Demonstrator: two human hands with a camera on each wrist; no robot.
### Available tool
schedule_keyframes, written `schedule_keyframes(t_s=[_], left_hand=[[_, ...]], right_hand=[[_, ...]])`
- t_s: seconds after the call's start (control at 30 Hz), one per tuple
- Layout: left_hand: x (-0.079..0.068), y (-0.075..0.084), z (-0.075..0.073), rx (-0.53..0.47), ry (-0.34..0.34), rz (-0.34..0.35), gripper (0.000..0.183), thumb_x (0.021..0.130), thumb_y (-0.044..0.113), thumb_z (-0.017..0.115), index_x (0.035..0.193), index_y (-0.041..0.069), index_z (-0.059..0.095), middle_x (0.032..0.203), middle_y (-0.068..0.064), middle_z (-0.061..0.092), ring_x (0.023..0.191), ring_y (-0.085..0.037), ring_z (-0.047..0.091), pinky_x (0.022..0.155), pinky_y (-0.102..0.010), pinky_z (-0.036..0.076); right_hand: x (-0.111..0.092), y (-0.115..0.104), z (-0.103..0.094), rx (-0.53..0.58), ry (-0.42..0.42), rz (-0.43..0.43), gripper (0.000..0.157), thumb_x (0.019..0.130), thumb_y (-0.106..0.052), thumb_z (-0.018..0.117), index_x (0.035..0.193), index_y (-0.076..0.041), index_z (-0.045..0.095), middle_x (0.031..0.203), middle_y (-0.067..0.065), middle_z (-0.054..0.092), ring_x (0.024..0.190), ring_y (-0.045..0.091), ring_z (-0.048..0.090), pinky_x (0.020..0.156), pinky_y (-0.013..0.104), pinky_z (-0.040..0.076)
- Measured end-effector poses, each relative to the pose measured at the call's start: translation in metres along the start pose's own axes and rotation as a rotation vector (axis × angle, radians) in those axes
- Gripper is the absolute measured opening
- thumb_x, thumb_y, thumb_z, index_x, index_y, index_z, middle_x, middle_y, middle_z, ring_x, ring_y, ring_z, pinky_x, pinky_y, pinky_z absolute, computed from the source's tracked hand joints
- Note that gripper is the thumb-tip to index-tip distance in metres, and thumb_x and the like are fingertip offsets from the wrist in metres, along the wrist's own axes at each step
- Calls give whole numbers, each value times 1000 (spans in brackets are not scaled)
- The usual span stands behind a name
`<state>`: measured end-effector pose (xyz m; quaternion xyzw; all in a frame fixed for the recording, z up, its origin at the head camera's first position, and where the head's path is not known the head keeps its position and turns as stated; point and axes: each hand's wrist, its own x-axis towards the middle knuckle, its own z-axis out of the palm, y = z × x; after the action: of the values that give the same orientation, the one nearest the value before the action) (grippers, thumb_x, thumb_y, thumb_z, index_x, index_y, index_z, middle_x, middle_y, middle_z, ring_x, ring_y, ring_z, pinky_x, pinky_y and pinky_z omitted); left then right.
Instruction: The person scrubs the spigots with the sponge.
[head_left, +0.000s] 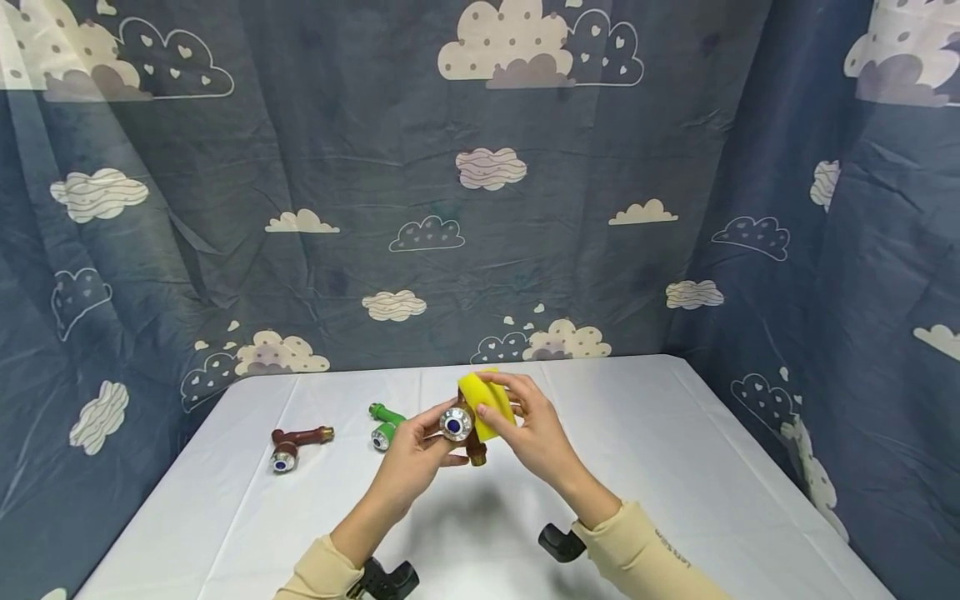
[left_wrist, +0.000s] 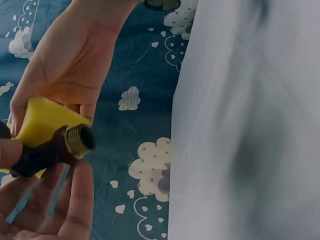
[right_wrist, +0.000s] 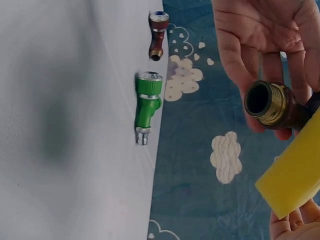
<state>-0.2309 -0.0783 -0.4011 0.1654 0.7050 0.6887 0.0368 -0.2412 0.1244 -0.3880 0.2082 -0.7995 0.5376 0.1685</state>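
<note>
In the head view my left hand grips a brown angle valve with a round chrome cap and a blue centre. Its threaded brass end shows in the left wrist view. A yellow sponge is pinched between the thumb and fingers of my right hand. The sponge lies against the valve's side, above the table. From the right wrist view, the sponge covers part of the valve body.
A green valve lies on the white table, partly behind my left hand. Further left lies another brown valve with a chrome cap. Dark blue cloud-patterned cloth hangs behind and beside the table.
</note>
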Motion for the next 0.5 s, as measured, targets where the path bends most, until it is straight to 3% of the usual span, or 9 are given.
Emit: schedule_keyframes(t_s=[0.13, 0.27, 0.37, 0.5], left_hand=[[-2, 4, -4, 70, 3, -3, 56, 99, 6, 68, 154, 4, 57, 142, -20, 65, 99, -12, 71, 77, -23, 62], [-5, 6, -10, 70, -66, 30, 62, 95, 10, 62, 155, -2, 53, 137, -26, 60, 81, -9, 65, 78, -23, 58], [-5, 7, -12, 38, -108, 45, 60, 100, 18, 60, 154, -7, 51, 148, -29, 55, 88, -11, 65, 81, -25, 60], [-3, 7, -12, 17, -70, 28, 55, 104, 25, 68, 150, -3, 58, 152, -25, 60, 92, -12, 65, 79, -25, 59]], right_hand=[[-1, 0, 1, -11, 3, -21, 43, 100, -19, 77, 143, -16, 68, 141, 14, 63, 118, 32, 70, 100, 46, 60], [-3, 0, 2, -31, 16, -24, 42, 100, -19, 78, 141, -18, 70, 144, 13, 63, 120, 29, 67, 101, 49, 59], [-4, -2, 3, -53, 27, -41, 41, 98, -18, 79, 139, -20, 71, 143, 13, 63, 125, 30, 64, 101, 51, 58], [-5, -4, 4, -107, 33, -77, 41, 98, -19, 80, 138, -23, 72, 144, 13, 61, 130, 32, 62, 98, 47, 59]])
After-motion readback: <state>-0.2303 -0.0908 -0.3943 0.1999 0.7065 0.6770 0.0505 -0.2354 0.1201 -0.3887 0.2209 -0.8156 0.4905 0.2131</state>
